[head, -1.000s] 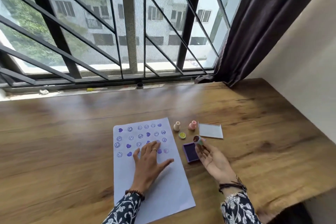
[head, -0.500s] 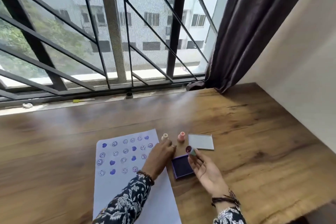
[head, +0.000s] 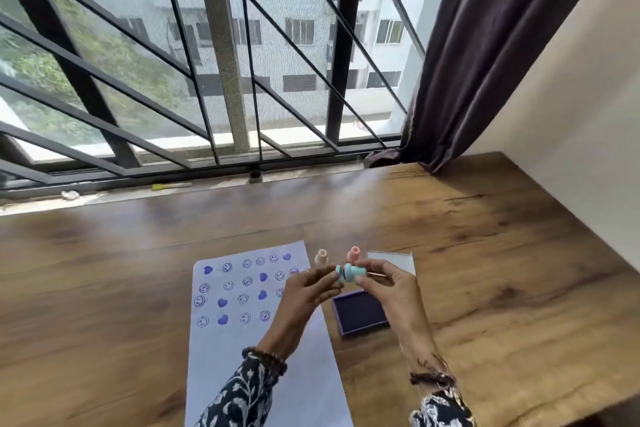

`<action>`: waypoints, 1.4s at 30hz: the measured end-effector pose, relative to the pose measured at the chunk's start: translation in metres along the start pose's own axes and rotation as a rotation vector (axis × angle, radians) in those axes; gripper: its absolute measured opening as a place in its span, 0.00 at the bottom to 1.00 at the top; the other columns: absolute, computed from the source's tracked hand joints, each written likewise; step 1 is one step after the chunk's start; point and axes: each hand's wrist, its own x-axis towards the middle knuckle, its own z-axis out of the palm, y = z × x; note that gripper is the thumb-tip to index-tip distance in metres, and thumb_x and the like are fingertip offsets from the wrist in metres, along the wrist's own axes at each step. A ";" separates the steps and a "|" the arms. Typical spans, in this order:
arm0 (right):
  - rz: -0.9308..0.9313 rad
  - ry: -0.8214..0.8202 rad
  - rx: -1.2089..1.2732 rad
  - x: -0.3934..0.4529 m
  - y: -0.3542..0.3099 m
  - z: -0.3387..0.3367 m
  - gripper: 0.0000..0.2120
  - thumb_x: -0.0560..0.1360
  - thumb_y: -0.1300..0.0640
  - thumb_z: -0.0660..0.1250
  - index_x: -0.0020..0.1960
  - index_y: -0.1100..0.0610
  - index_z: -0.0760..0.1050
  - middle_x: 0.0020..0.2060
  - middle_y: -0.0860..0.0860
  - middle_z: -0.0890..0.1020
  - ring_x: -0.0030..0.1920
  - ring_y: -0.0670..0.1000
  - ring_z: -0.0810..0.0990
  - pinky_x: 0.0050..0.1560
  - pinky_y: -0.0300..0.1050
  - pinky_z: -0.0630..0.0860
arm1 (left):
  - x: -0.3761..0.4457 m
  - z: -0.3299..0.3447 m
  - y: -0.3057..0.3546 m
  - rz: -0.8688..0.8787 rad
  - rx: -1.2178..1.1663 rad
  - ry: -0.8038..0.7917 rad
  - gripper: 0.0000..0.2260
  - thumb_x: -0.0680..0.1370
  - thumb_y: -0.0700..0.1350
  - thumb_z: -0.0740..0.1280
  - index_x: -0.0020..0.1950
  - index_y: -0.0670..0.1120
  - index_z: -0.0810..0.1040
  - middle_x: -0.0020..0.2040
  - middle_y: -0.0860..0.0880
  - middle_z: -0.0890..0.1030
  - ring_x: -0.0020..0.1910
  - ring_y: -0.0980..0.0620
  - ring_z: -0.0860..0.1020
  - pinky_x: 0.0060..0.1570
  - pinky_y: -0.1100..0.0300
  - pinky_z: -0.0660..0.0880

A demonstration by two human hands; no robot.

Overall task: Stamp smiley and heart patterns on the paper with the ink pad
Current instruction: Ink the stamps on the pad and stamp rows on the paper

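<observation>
A white paper point(head: 304, 388) lies on the wooden table point(head: 502, 270), its upper part covered with rows of purple smiley and heart prints. A small teal stamp point(head: 350, 273) is held on its side in the air above the paper's right edge. My right hand point(head: 388, 282) grips its handle. My left hand point(head: 310, 288) pinches a teal ring-shaped piece at its printing end. The open purple ink pad point(head: 360, 317) sits on the table just below my hands, partly hidden by my right wrist.
Two more stamps stand behind my hands, a beige stamp point(head: 321, 257) and a pink stamp point(head: 354, 254). The pad's clear lid point(head: 394, 260) lies to their right. A barred window and a dark curtain point(head: 485, 45) stand at the table's far edge.
My left hand left the paper, reached toward the stamps, and now meets my right hand at the teal stamp. My right hand rose with the stamp from above the ink pad.
</observation>
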 end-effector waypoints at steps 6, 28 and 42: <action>-0.029 -0.046 -0.071 -0.003 -0.008 0.003 0.13 0.68 0.69 0.72 0.47 0.54 0.82 0.45 0.51 0.86 0.47 0.44 0.84 0.43 0.30 0.77 | -0.003 0.000 0.006 0.008 0.001 -0.032 0.07 0.68 0.45 0.70 0.43 0.47 0.84 0.40 0.48 0.86 0.42 0.51 0.83 0.40 0.67 0.78; -0.269 0.021 -0.923 0.039 0.023 0.031 0.14 0.74 0.59 0.64 0.59 0.54 0.74 0.53 0.51 0.75 0.52 0.51 0.77 0.49 0.39 0.72 | 0.026 -0.018 -0.026 0.346 0.817 0.413 0.11 0.69 0.42 0.74 0.48 0.48 0.77 0.44 0.51 0.80 0.47 0.49 0.74 0.45 0.62 0.70; -0.361 0.121 -0.811 0.031 0.028 0.039 0.12 0.73 0.53 0.68 0.55 0.53 0.73 0.50 0.48 0.77 0.47 0.47 0.78 0.45 0.39 0.77 | 0.049 -0.019 -0.025 0.436 1.185 0.403 0.04 0.74 0.46 0.68 0.48 0.50 0.77 0.45 0.51 0.81 0.50 0.49 0.75 0.46 0.60 0.52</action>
